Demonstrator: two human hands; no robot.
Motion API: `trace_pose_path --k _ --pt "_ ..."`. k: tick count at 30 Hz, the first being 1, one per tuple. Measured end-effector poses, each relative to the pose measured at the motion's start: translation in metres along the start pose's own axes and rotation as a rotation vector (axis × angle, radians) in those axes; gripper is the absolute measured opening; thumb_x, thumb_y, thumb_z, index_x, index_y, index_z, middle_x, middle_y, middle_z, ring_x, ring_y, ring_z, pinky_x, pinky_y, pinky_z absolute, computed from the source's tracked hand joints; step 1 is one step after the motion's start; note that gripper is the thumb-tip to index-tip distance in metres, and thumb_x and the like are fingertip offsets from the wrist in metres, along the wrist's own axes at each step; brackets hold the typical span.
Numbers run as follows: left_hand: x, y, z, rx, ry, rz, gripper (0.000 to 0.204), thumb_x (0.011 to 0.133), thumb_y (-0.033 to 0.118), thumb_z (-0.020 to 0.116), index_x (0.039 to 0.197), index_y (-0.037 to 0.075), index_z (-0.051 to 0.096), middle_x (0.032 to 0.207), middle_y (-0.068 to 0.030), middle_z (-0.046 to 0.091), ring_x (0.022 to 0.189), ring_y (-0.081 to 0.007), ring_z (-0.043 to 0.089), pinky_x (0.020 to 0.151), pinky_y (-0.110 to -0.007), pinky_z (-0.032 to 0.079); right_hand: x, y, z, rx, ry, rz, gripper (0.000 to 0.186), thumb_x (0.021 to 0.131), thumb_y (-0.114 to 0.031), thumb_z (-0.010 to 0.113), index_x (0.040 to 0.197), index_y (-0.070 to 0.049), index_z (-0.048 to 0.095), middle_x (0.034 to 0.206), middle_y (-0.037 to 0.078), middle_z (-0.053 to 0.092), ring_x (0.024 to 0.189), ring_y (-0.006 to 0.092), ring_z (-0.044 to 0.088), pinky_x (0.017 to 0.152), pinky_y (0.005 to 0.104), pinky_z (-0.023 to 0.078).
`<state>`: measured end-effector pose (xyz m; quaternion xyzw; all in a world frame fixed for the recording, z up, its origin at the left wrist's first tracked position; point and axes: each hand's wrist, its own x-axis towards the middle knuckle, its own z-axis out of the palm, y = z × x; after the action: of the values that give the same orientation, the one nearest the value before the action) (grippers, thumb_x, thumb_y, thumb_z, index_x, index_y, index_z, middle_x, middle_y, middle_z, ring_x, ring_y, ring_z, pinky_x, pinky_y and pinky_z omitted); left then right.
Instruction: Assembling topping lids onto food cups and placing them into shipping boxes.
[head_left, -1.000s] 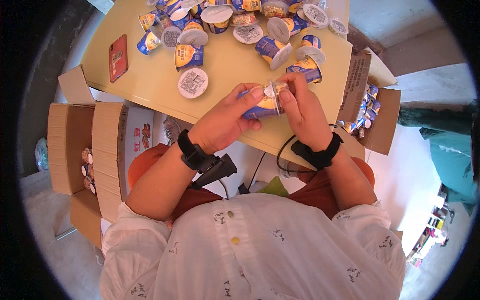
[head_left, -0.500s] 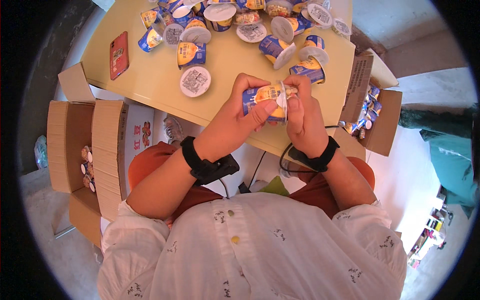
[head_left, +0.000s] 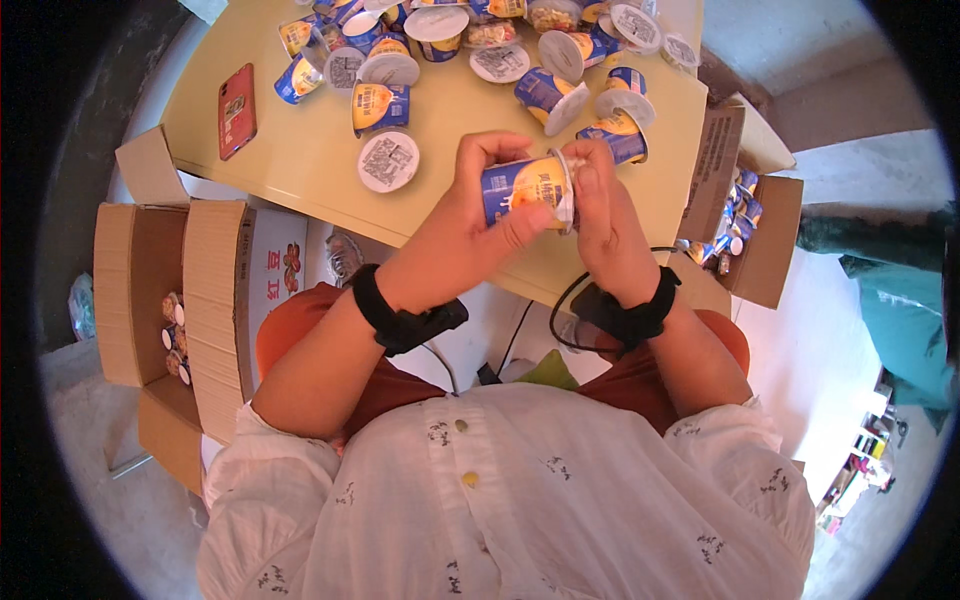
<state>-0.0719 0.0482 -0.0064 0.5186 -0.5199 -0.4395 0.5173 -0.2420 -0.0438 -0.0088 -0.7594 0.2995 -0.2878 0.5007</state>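
Note:
A blue and yellow yogurt-type cup [head_left: 512,188] lies on its side in the air above the table's near edge, rim toward the right. My left hand [head_left: 447,238] is wrapped around its body, thumb along the printed side. At the rim, my right hand [head_left: 612,225] has its fingers closed against the cup's open-end side. A bit of something pale shows between those fingers and the rim; most of it is hidden. Nearest on the table are an upside-down cup with a white lid [head_left: 388,162] and a tipped blue cup [head_left: 614,138].
Several more cups [head_left: 380,105] crowd the far side of the yellow table [head_left: 300,178]. A red phone [head_left: 238,112] lies at the left. Open cardboard boxes hold cups: one [head_left: 215,300] at left, another [head_left: 775,240] at right. A black cable [head_left: 556,325] hangs by my right wrist.
Both hands have shifted slightly, and the cup has turned so more of its printed side shows. The clear container of nut-like bits at the rim is now mostly covered by my right fingers.

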Motion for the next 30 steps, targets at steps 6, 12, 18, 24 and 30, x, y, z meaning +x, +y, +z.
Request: trace_pose_path --k 6,12,18,24,30 --pt "0.004 -0.015 0.002 -0.690 -0.030 -0.326 0.047 0.106 0.040 0.051 0.140 0.009 0.039 0.132 -0.0066 0.053 0.116 -0.0161 0.055 0.089 -0.036 0.052 0.001 0.004 -0.001 -0.152 0.056 -0.049 0.029 0.105 -0.029 0.047 0.121 -0.006 0.046 0.085 0.020 0.065 0.075 0.0437 0.065 0.064 0.0486 0.049" --pt "0.000 -0.014 0.004 -0.505 -0.081 -0.306 0.044 0.106 0.041 0.052 0.136 0.011 0.040 0.122 -0.0084 0.059 0.106 -0.0157 0.060 0.077 -0.032 0.054 -0.004 0.008 0.001 -0.251 0.059 -0.103 0.027 0.103 -0.026 0.048 0.122 -0.007 0.045 0.084 0.022 0.064 0.074 0.0458 0.064 0.063 0.0506 0.048" --pt "-0.001 -0.012 0.007 -0.334 -0.021 -0.162 0.040 0.105 0.035 0.056 0.132 0.010 0.041 0.118 -0.0089 0.059 0.101 -0.0139 0.059 0.077 -0.030 0.053 -0.003 0.009 0.005 -0.128 0.064 -0.115 0.026 0.104 -0.025 0.043 0.122 -0.006 0.044 0.083 0.023 0.063 0.072 0.0457 0.064 0.062 0.0494 0.048" --pt "-0.004 -0.014 0.007 -0.111 0.036 0.011 0.042 0.103 0.029 0.061 0.133 0.010 0.039 0.120 -0.0073 0.055 0.099 -0.0116 0.057 0.081 -0.028 0.054 -0.001 0.009 0.013 -0.030 0.067 -0.100 0.032 0.107 -0.030 0.036 0.122 -0.003 0.044 0.080 0.022 0.060 0.072 0.0405 0.064 0.065 0.0443 0.048" --pt "0.006 -0.012 0.001 -0.204 0.016 -0.023 0.046 0.102 0.034 0.062 0.134 0.010 0.039 0.118 -0.0062 0.055 0.101 -0.0114 0.056 0.080 -0.027 0.052 -0.004 0.020 0.003 0.069 0.037 0.027 0.041 0.108 -0.035 0.037 0.130 -0.002 0.044 0.104 0.017 0.061 0.094 0.0246 0.063 0.081 0.0369 0.050"
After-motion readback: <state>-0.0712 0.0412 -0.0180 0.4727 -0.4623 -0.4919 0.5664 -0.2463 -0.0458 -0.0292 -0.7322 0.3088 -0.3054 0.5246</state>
